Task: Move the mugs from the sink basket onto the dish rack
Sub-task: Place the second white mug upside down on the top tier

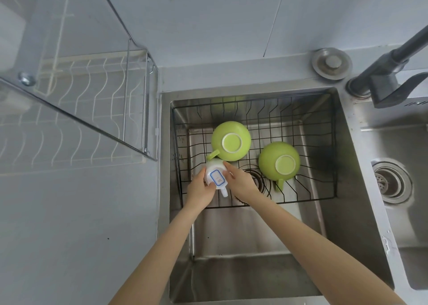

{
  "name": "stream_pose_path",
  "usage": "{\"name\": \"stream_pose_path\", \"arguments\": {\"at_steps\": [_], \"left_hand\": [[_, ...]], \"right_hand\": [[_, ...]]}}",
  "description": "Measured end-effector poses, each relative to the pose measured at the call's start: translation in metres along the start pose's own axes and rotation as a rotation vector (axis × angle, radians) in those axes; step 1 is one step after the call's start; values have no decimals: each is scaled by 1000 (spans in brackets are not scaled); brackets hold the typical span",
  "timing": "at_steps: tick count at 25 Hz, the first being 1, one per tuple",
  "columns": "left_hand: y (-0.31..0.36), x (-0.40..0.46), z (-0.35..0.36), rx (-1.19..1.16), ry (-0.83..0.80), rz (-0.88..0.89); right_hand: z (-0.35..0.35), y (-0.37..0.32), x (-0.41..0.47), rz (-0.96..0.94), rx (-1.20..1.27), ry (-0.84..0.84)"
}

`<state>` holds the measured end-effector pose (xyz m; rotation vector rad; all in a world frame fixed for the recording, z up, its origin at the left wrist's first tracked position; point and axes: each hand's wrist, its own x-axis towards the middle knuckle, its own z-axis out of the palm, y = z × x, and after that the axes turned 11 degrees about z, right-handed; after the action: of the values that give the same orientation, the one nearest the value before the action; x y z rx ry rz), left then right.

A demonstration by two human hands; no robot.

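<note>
A black wire sink basket (333, 142) sits in the steel sink. Two green mugs lie upside down in it: one (230, 141) at the back left, the other (279, 161) to the right, handle toward me. At the basket's front left corner I hold a white mug (216, 176), upside down, a blue-framed label on its base and its handle pointing toward me. My left hand (199, 190) grips its left side; my right hand (240, 180) grips its right side. The wire dish rack (76, 110) stands on the counter at left, seen through a glass shelf.
A clear glass shelf (69, 73) with a metal frame hangs over the dish rack. A dark faucet (389, 73) rises at the right, beside a round metal cap (331, 63). A second sink bowl with a drain (391, 181) lies at far right. Grey counter (76, 223) spreads left.
</note>
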<state>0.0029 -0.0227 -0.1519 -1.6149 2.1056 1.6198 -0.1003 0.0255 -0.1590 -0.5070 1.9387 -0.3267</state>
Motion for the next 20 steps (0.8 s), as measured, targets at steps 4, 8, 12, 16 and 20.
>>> {"name": "stream_pose_path", "arguments": {"at_steps": [4,8,12,16,20], "left_hand": [[1,-5,-5,13,-40,87],[6,-12,-10,49,-60,201],[14,-29,-18,33,-116,268],[16,-45,-22,124,-94,401],[21,-66,-26,172,-17,470]], "right_hand": [[-8,-2,-8,3,12,20],[-16,-4,-20,-15,7,45],[-24,-5,-41,-47,18,96],[-32,-6,-65,-118,-4,138],[-36,-6,-92,-149,-16,154]]}}
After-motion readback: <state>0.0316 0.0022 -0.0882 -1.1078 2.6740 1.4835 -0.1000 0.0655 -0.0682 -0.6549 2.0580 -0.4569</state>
